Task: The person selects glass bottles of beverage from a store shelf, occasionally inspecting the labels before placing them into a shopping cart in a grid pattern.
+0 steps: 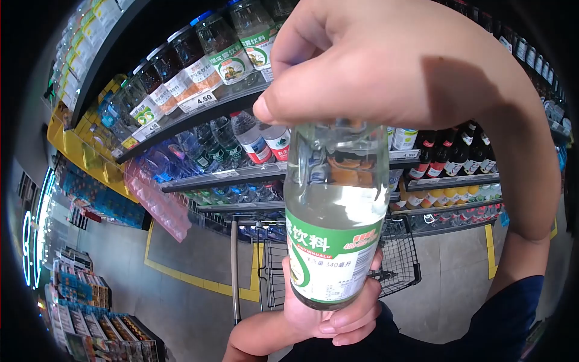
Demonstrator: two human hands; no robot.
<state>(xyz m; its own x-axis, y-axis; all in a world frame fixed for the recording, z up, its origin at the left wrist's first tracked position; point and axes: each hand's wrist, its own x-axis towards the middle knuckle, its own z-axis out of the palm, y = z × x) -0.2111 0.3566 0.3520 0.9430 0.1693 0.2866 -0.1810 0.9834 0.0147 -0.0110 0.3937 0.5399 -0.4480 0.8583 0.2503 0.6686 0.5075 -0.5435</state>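
Standing upright, the clear bottle [335,199] sits between both hands; the left hand [319,314] is clamped round its base; the right hand [386,66] closes over its top; behind it stand a shopping cart [398,253] and drink shelves [229,175].

clear bottle [335,211], green-white label, upright, mid-air

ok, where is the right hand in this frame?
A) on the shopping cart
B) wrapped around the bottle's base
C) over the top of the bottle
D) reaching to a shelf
C: the right hand comes in from above and closes over the top of the clear, green-labelled bottle, while the left hand grips its base.
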